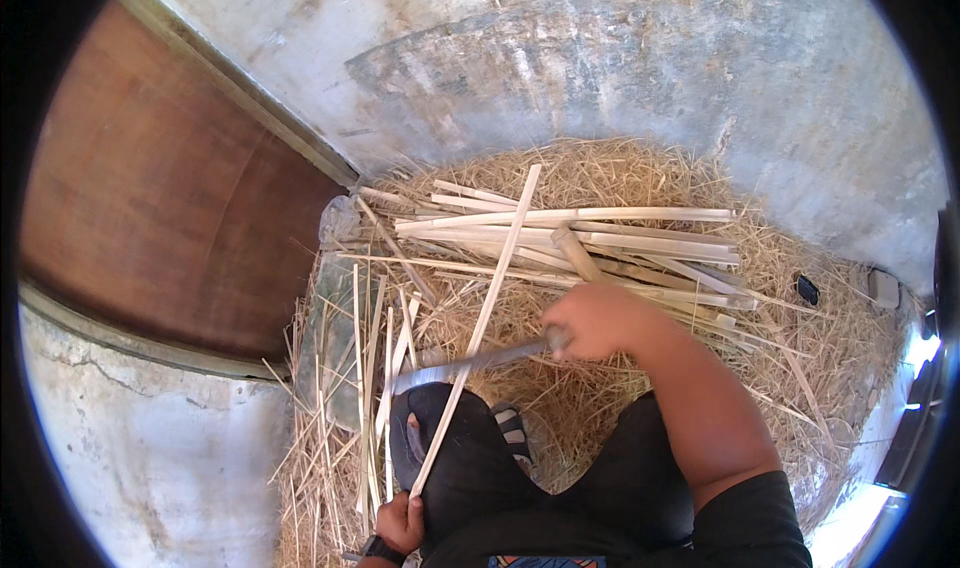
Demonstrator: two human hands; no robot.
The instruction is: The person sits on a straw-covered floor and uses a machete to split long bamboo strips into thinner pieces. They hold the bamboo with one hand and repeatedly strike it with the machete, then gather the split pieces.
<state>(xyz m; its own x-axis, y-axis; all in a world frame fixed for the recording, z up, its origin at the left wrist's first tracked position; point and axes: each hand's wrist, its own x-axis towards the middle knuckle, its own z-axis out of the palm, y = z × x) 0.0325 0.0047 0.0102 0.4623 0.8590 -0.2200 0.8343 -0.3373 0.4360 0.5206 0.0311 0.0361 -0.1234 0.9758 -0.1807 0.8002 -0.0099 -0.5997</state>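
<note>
My left hand (401, 523) is closed on the near end of a long pale bamboo strip (493, 293), low in the view beside my left thigh. The strip slants away over my knee toward the far pile. My right hand (592, 323), slightly blurred, grips a long-bladed knife (500, 354) whose blade points left and crosses the strip above my left knee. Just beyond that hand a short thick wooden piece (576, 254) sticks up at a slant; whether it belongs to the knife I cannot tell.
Split bamboo strips (560, 215) lie piled across the straw-like shavings (640, 173) ahead of me. Thin slivers (325, 448) gather at the left by a brown door panel (170, 188). A weathered wall (620, 58) stands behind; a small black object (807, 289) lies at right.
</note>
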